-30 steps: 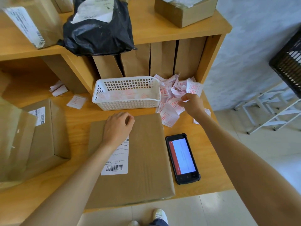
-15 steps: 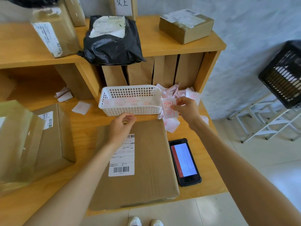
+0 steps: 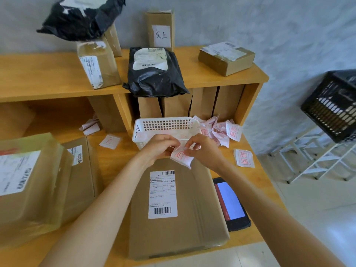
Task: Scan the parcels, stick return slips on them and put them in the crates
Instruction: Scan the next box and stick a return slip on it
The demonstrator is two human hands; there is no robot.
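Both hands meet just above the far edge of the flat cardboard parcel [image 3: 179,207] lying on the wooden desk [image 3: 113,160]. The left hand [image 3: 159,147] and the right hand [image 3: 204,149] each pinch the same red-stamped return slip [image 3: 181,157] between curled fingers. Behind the parcel sits a white plastic basket [image 3: 165,126]; to the parcel's right lies a handheld scanner [image 3: 231,205], screen lit. A black crate [image 3: 333,105] stands well off to the parcel's right.
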